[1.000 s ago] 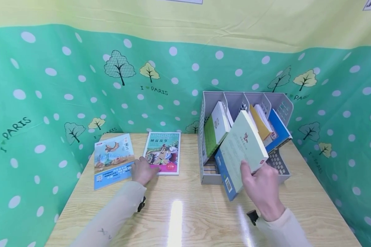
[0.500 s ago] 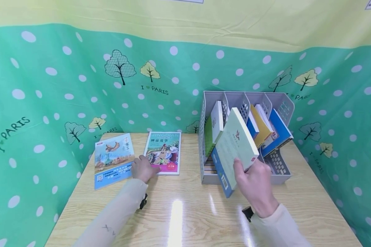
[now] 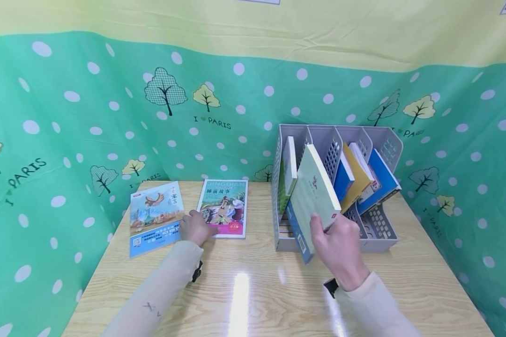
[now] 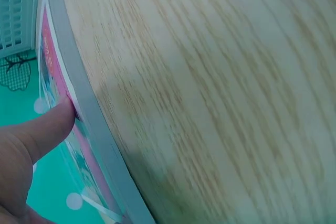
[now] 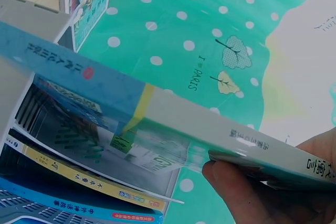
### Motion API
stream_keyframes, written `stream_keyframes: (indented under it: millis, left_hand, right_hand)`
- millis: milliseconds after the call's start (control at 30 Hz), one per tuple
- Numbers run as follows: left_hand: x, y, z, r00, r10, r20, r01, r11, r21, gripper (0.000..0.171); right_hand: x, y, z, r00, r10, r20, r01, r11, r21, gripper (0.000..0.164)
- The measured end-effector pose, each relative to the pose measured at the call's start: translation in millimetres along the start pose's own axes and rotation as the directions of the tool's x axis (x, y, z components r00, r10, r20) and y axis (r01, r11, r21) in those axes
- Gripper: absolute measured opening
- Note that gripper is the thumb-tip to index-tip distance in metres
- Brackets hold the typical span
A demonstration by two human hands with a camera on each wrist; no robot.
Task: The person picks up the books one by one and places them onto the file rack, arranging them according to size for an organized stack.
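Observation:
My right hand (image 3: 339, 245) grips a pale green and blue book (image 3: 314, 196) by its near right edge, thumb on the cover. The book stands tilted in the left part of the grey file rack (image 3: 297, 244), leaning left against a white and green book (image 3: 290, 164). In the right wrist view its white and blue spine (image 5: 194, 124) shows, with fingers (image 5: 231, 187) below. My left hand (image 3: 195, 228) rests at the lower left corner of a pink-edged storybook (image 3: 223, 208) lying flat; its thumb touches the cover. The other left fingers are partly hidden.
A light blue book (image 3: 156, 217) lies flat left of the storybook. Blue (image 3: 344, 178) and yellow (image 3: 356, 173) books lean in the rack's middle, another blue book (image 3: 377, 182) at its right. A green patterned curtain (image 3: 219, 154) hangs behind the wooden table (image 3: 278, 299).
My right hand has moved left with the pale green book, pushing the white and green book more upright. A blue book behind it has come into view. My left hand has stayed put.

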State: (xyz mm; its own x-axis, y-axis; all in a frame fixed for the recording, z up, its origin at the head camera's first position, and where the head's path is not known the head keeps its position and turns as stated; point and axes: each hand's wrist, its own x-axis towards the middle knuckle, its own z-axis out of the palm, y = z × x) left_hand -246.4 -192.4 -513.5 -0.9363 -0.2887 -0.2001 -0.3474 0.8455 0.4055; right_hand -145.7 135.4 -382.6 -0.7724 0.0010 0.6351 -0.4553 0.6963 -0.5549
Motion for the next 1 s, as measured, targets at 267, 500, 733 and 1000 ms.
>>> stream_keyframes:
  millis: [267, 500, 733, 1000]
  left_hand:
    - [2.0, 2.0, -3.5, 0.999, -0.030, 0.020, 0.030, 0.999, -0.022, 0.086]
    - [6.5, 0.2, -6.0, 0.995, -0.073, 0.071, 0.075, 0.997, -0.022, 0.083]
    - [7.5, -4.5, -5.2, 0.994, -0.075, 0.076, 0.078, 0.996, -0.040, 0.084]
    - [5.3, -5.0, -3.3, 0.993, -0.088, 0.079, 0.094, 0.993, -0.068, 0.084]
  right_hand:
    - [8, 4, 9, 1.000, 0.000, -0.024, 0.000, 1.000, -0.006, 0.036]
    - [18, 6, 18, 0.999, 0.029, -0.023, -0.029, 0.999, 0.019, 0.038]
    - [28, 7, 27, 0.999, 0.048, -0.020, -0.048, 0.999, 0.013, 0.031]
    - [43, 12, 37, 0.999, 0.026, -0.034, -0.026, 1.000, 0.003, 0.034]
